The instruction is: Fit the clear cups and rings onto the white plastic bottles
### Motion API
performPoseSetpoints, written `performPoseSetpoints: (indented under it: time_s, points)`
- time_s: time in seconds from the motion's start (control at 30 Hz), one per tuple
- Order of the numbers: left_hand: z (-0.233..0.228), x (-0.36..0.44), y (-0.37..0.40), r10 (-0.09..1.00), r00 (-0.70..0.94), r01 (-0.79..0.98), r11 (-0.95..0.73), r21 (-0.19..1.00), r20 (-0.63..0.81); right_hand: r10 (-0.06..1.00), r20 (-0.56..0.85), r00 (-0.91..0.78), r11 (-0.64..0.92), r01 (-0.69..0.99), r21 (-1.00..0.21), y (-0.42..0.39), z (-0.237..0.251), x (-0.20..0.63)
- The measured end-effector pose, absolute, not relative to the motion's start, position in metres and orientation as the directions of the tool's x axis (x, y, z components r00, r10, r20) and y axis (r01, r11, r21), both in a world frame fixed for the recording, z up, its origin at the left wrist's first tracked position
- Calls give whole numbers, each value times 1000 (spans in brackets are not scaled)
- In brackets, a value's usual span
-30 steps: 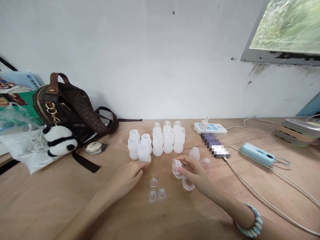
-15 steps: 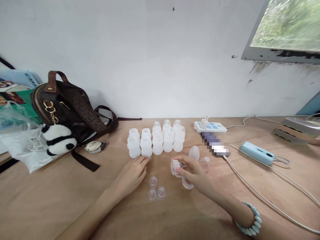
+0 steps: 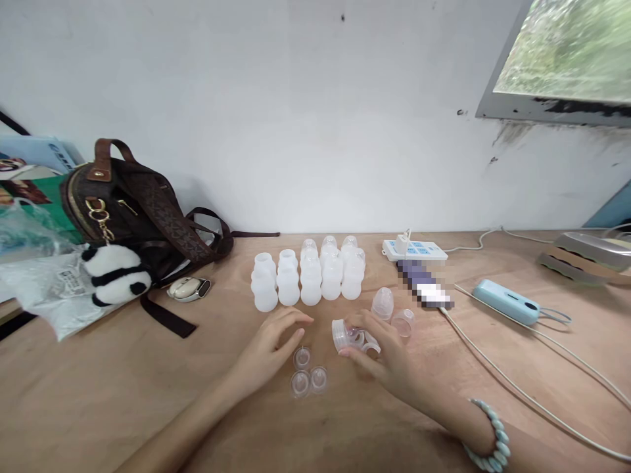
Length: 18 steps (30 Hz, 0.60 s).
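Observation:
My right hand (image 3: 389, 355) grips a clear bottle collar (image 3: 338, 335), tipped on its side, between thumb and fingers; a clear teat seems to sit inside it. Beneath that hand another translucent ring (image 3: 371, 349) is partly hidden. Fingers apart and holding nothing, my left hand (image 3: 271, 345) hovers left of three clear silicone teats (image 3: 302, 358) on the table. Behind the hands stand white baby bottles: two with uncovered necks (image 3: 265, 282) at left, several with clear domed caps (image 3: 331, 276) at right. Loose clear caps (image 3: 383, 303) lie beyond my right hand.
A brown backpack (image 3: 148, 223) with a panda plush (image 3: 118, 276) and a mouse (image 3: 185, 289) lie left. Toward the right are a power strip (image 3: 419, 251), a pixelated phone-like thing (image 3: 424, 286), a blue device (image 3: 507, 302) and trailing cables. The wall (image 3: 315, 131) bounds the back.
My left hand has drawn back from the open bottles, and its fingers have spread toward the right. The collar in my right hand has shifted slightly left and turned.

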<state>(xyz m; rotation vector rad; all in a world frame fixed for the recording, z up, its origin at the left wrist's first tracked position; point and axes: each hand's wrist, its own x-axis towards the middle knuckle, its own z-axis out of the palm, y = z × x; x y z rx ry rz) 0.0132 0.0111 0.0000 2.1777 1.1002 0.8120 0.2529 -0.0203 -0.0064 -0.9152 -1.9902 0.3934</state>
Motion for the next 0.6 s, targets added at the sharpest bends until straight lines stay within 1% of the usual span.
performPoseSetpoints:
  time_s: [0.1,0.17,0.23,0.33,0.43,0.5,0.6]
  points:
    - [7,24,1,819,516,262,-430,864,250,565,713,-415,812,434,-391,-24,-1,251]
    - [8,30,-3,809,541,135,-353,926,230,463,765,-448,861,431,-269,-26,0,249]
    - [6,34,-5,794,572,28,-268,963,204,398,790,-467,878,445,-179,-27,0,248]
    - [3,38,-6,787,594,-53,-167,984,166,346,793,-501,881,465,-90,-31,1,246]
    - [3,41,-8,803,587,-23,-106,994,99,311,777,-547,882,470,-22,-34,2,246]
    - [4,43,-9,815,577,4,-76,997,60,306,756,-578,884,467,-1,-35,2,246]
    - [6,43,-11,822,568,-8,-34,999,33,322,729,-604,888,460,-12,-37,2,246]
